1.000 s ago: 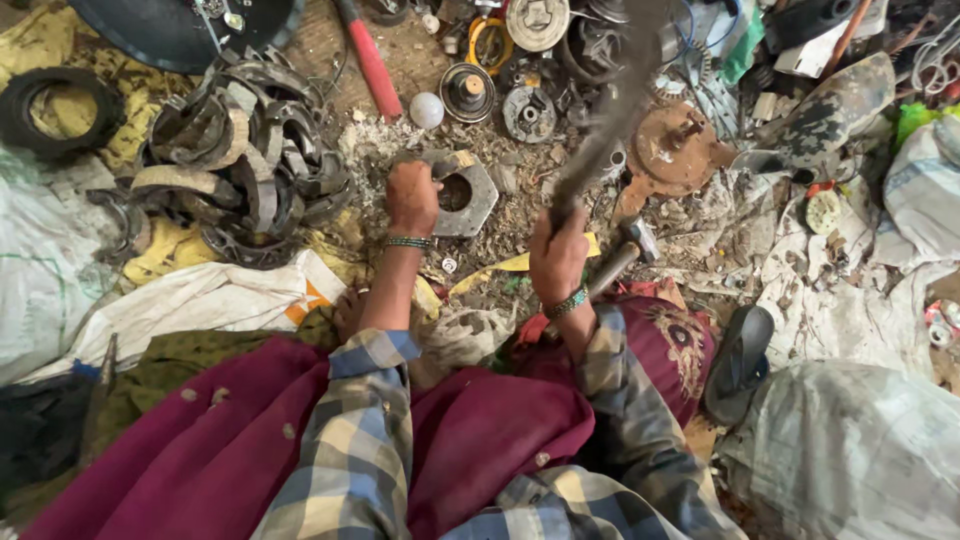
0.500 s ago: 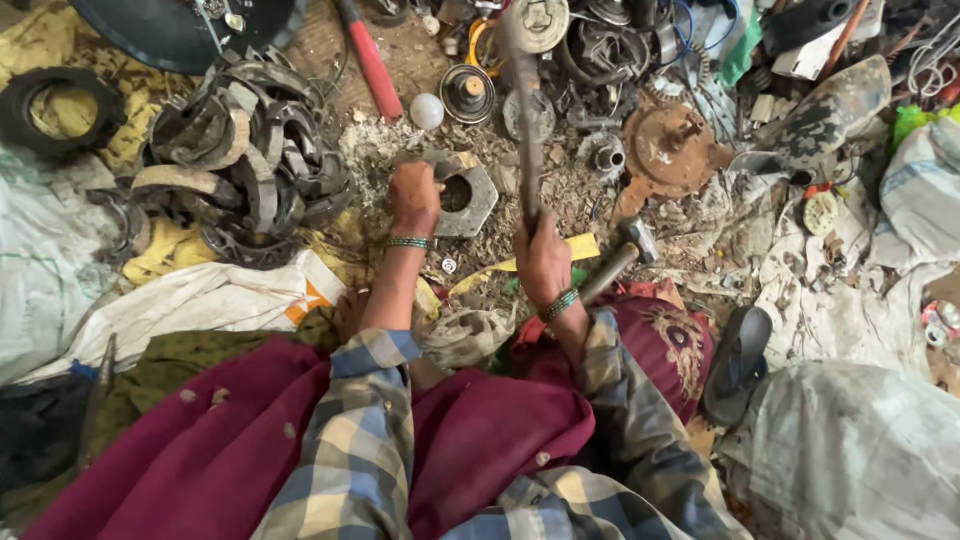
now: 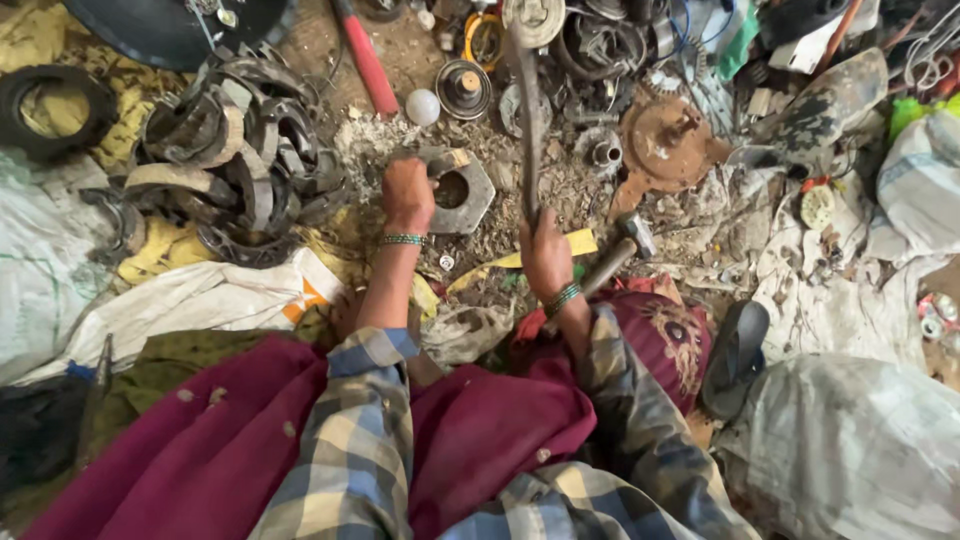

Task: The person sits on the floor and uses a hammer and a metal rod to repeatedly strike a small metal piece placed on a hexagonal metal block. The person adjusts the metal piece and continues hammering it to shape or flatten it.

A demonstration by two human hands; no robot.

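My left hand (image 3: 408,195) rests on the near edge of a grey hexagonal metal part (image 3: 470,190) with a round hole, lying on the dirt and scrap crumbs. My right hand (image 3: 546,255) grips the lower end of a long dark metal bar (image 3: 528,110) that stands nearly upright, its top blurred over the scrap behind. Both wrists wear green bead bangles. A second hammer (image 3: 622,245) with a wooden handle lies on the ground just right of my right hand. My checked sleeves and maroon cloth fill the lower view.
A heap of curved brake shoes (image 3: 235,170) lies to the left, a rubber ring (image 3: 55,105) further left. A red handle (image 3: 365,60), a white ball (image 3: 423,106), rusty discs (image 3: 665,140) and pulleys crowd the back. White sacks (image 3: 850,450) and a black sandal (image 3: 735,355) lie to the right.
The bar in my right hand has swung from tilted right to nearly upright, and my right hand moved slightly left. My left hand stays on the hexagonal part.
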